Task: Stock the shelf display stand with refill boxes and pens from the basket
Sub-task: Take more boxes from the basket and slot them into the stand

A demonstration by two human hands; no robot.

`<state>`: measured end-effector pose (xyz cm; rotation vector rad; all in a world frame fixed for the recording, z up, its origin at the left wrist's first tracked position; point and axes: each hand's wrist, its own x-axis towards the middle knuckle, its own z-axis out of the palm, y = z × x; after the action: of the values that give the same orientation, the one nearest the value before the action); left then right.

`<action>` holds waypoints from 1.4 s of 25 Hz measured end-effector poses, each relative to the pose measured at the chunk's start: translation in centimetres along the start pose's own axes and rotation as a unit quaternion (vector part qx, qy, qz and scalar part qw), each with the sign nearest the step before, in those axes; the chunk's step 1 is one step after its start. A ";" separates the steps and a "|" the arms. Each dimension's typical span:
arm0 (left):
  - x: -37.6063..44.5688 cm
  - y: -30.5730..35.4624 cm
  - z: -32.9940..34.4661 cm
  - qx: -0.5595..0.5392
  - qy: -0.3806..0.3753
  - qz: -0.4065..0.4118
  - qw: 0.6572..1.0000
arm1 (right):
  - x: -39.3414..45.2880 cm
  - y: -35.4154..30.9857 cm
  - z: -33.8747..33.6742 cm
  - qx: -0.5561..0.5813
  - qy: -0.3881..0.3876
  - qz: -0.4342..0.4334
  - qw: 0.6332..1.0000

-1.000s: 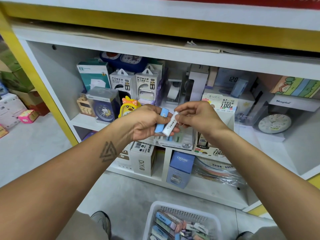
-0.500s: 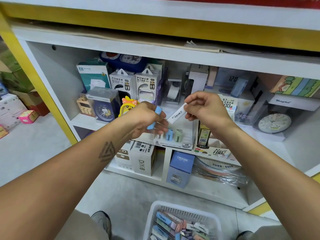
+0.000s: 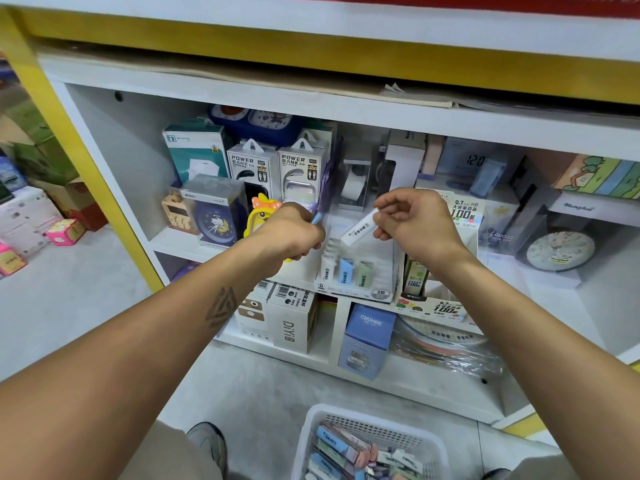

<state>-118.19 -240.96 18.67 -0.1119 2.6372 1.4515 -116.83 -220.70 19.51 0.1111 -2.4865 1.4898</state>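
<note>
My right hand (image 3: 417, 223) pinches a slim white refill box (image 3: 359, 227), tilted, just above the white slotted display stand (image 3: 375, 271) on the middle shelf. The stand's front row holds three upright refill boxes, white, blue (image 3: 345, 270) and green. My left hand (image 3: 292, 233) grips a blue refill box (image 3: 316, 218), only its tip showing past the fingers, left of the stand. A white basket (image 3: 372, 441) with several coloured refill boxes and pens sits on the floor at the bottom of the view.
Power bank boxes (image 3: 277, 168), a boxed blue clock (image 3: 216, 213) and a yellow duck toy stand left of the stand. A lead refill carton (image 3: 464, 216) and a round clock (image 3: 559, 251) are to the right. Cartons fill the lower shelf (image 3: 356, 368).
Both hands have moved apart and forward toward the shelf. The right hand carried the white box up over the display stand; the left hand drew the blue box to the left.
</note>
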 end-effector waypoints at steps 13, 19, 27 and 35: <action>-0.7 -1.2 -0.4 0.281 -0.116 0.166 0.938 | 1.4 2.7 5.1 -0.225 -0.023 -0.104 0.968; -0.8 -1.5 -0.3 0.287 -0.128 0.146 0.938 | 1.5 2.7 5.5 -0.257 -0.059 -0.128 0.956; -1.0 -1.3 -0.3 0.270 -0.140 0.135 0.943 | 1.6 2.9 6.1 -0.319 -0.125 -0.126 0.931; -0.5 -0.8 -0.6 0.107 -0.105 0.080 0.985 | 0.4 -0.8 3.8 0.064 -0.138 0.029 0.988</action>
<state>-117.65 -241.93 18.40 0.2646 2.6539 1.1374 -117.71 -224.41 18.58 0.2871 -2.6207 1.7668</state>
